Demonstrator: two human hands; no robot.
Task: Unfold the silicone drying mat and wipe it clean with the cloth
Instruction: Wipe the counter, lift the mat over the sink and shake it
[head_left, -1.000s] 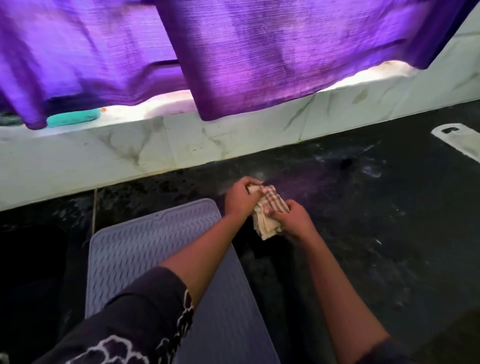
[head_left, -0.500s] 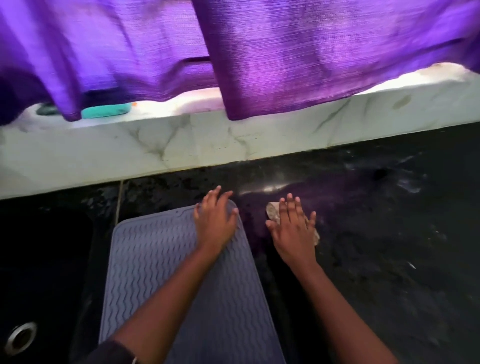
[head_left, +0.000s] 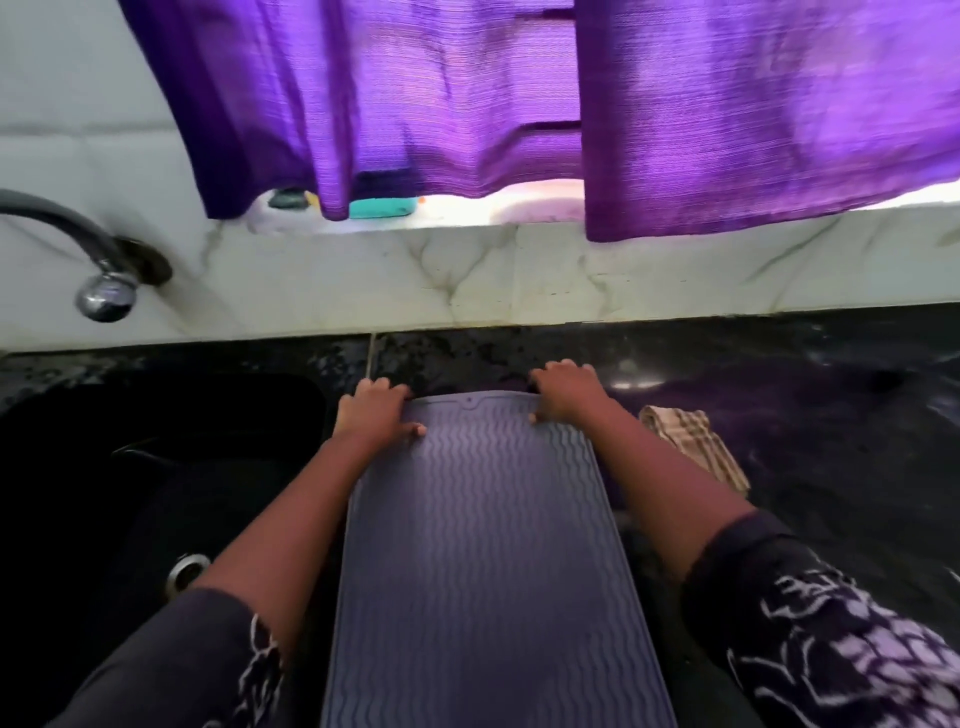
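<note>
1. The mat (head_left: 478, 545) lies ridged side up in the centre of the frame. It runs from the middle down to the bottom edge, on the dark counter (head_left: 810, 447).
2. The left hand (head_left: 376, 415) grips the mat's far left corner. Its fingers curl over the edge and its thumb lies on the ridged face.
3. The right hand (head_left: 566, 392) grips the far right corner the same way, fingers wrapped over the top edge and thumb pressed on the surface.
4. The cloth (head_left: 691, 447) lies bunched on the counter just right of the mat, centre right of the frame. Neither hand touches it, though the right forearm passes close beside it.
5. The sink (head_left: 156, 467) fills the lower left, right beside the mat's left edge. The tap (head_left: 104, 280) sits at upper left, and a purple curtain (head_left: 727, 104) hangs across the top.
6. Step in hand, as I judge it: spreading or straightening the mat. With the cloth lying idle, wiping has not begun. I cannot tell whether a fold is still tucked underneath.
7. The next move calls for getting the mat fully open and flat. Then one hand must let go to pick up the cloth while the other pins the mat. Silicone is floppy and may slide toward the sink if wiped unheld.
</note>
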